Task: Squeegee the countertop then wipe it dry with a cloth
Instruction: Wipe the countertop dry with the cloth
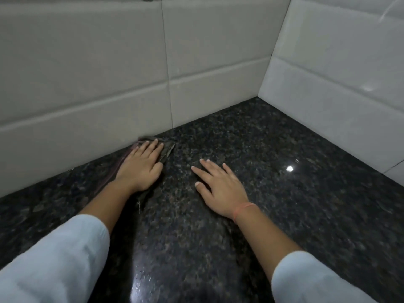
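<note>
Left hand (142, 167) flat, fingers together, pressing dark cloth (167, 149) onto bench (273, 171) against wall tiles (87, 84) at 10 o'clock. Right hand (218, 186) at 3 o'clock of it, fingers spread wide, holding nothing.

Two hands (140, 167), one cloth (167, 149), one countertop (273, 160).

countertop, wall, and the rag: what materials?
Countertop: looks like polished granite, dark and speckled with sharp glare spots. Wall: likely glazed ceramic tile, pale panels with visible joints. Cloth under the left hand: dark woven fabric, frayed edge.
</note>
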